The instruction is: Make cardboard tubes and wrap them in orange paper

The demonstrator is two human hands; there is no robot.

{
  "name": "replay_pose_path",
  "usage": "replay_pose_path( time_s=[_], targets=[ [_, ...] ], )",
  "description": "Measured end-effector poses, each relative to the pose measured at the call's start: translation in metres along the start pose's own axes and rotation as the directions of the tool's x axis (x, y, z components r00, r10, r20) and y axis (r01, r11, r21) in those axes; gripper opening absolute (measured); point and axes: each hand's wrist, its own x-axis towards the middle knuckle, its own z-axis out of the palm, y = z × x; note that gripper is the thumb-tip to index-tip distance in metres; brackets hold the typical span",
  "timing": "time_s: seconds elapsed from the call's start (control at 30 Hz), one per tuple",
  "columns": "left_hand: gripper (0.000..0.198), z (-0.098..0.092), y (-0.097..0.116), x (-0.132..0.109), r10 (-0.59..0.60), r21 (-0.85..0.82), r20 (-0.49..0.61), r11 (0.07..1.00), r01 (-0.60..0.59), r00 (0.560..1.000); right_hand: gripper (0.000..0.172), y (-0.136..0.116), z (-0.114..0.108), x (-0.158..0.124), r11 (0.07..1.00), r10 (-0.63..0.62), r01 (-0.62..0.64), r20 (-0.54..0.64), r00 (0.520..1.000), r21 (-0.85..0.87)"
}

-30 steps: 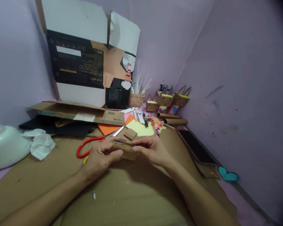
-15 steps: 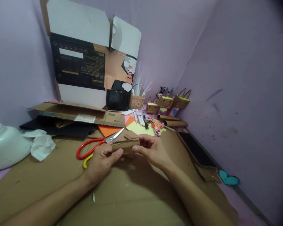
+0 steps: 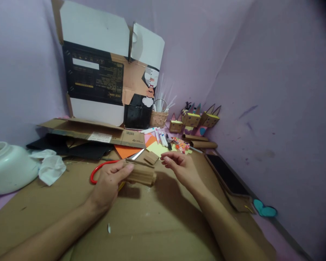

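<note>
The left hand (image 3: 108,185) is pinching the folded card (image 3: 140,174) between thumb and fingers at its left end, and the card is hanging just above the mat (image 3: 165,232), its right end sticking out free. The right hand (image 3: 183,170) is hovering apart from it, to the right, fingers curling toward the thumb; whether the tips are meeting or gripping anything, I cannot tell. Just beyond the folded card, a small card (image 3: 151,158) is lying near the scissors (image 3: 97,170), whose red handle is showing behind the left hand. Farther out, orange paper (image 3: 123,151) and yellow paper (image 3: 156,148) are lying near the markers (image 3: 163,138). Behind these, a basket (image 3: 159,119) is standing beside the opened box (image 3: 96,79). A tissue (image 3: 52,170) is lying at the far left, beside a white bowl (image 3: 11,166).
</note>
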Motion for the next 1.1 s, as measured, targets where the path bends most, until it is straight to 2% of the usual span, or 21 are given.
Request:
replay_pose_path(
  time_s=[0.07,0.1,0.17,0.23,0.27,0.37,0.5,0.63,0.77,0.83,0.93,1.0,1.1],
  targets=[
    [0.026,0.002,-0.002,-0.004,0.057,0.175,0.154,0.981,-0.084,0.986,0.029,-0.002,0.001,-0.003,1.0,-0.004,0.003,0.037,0.999,0.024],
    [0.027,0.002,-0.002,-0.007,0.091,0.249,0.247,0.956,-0.154,0.965,0.031,-0.004,0.002,-0.005,0.999,-0.001,-0.002,0.076,0.997,0.038],
    [0.025,0.004,0.0,-0.01,0.161,0.338,0.436,0.883,-0.327,0.885,0.032,-0.008,0.002,-0.009,0.997,0.0,-0.017,0.221,0.975,0.073],
    [0.021,0.006,0.003,-0.012,0.218,0.377,0.565,0.79,-0.484,0.796,0.026,-0.013,0.001,-0.014,0.995,-0.046,0.005,0.402,0.914,0.101],
    [0.019,0.006,0.006,-0.013,0.233,0.405,0.6,0.737,-0.541,0.766,0.023,-0.015,0.001,-0.016,0.994,-0.083,0.036,0.479,0.874,0.107],
    [0.014,0.006,0.015,-0.016,0.236,0.48,0.664,0.593,-0.646,0.71,0.029,-0.02,0.001,-0.022,0.979,-0.202,0.186,0.601,0.773,0.09],
    [0.011,0.005,0.026,-0.022,0.221,0.502,0.725,0.478,-0.721,0.652,0.028,-0.028,0.002,-0.03,0.936,-0.3,0.345,0.667,0.682,0.067],
    [0.012,0.003,0.03,-0.024,0.264,0.521,0.721,0.404,-0.752,0.641,0.015,-0.036,0.004,-0.038,0.891,-0.288,0.452,0.713,0.64,-0.047],
    [0.019,-0.001,0.032,-0.024,0.235,0.48,0.805,0.281,-0.831,0.544,0.015,-0.035,0.008,-0.041,0.822,-0.225,0.544,0.782,0.58,-0.167],
    [0.02,-0.003,0.034,-0.024,0.182,0.478,0.828,0.264,-0.837,0.53,0.022,-0.032,0.008,-0.039,0.809,-0.218,0.557,0.786,0.579,-0.186],
    [0.023,-0.003,0.034,-0.023,0.106,0.496,0.839,0.258,-0.829,0.534,0.032,-0.027,0.006,-0.035,0.805,-0.17,0.539,0.774,0.61,-0.248],
    [0.027,-0.003,0.033,-0.022,0.073,0.484,0.854,0.248,-0.839,0.515,0.033,-0.023,0.003,-0.031,0.802,-0.129,0.526,0.776,0.617,-0.285],
    [0.03,-0.003,0.03,-0.02,0.062,0.462,0.87,0.243,-0.853,0.488,0.032,-0.019,0.001,-0.028,0.804,-0.13,0.53,0.79,0.6,-0.269]
  ],
)
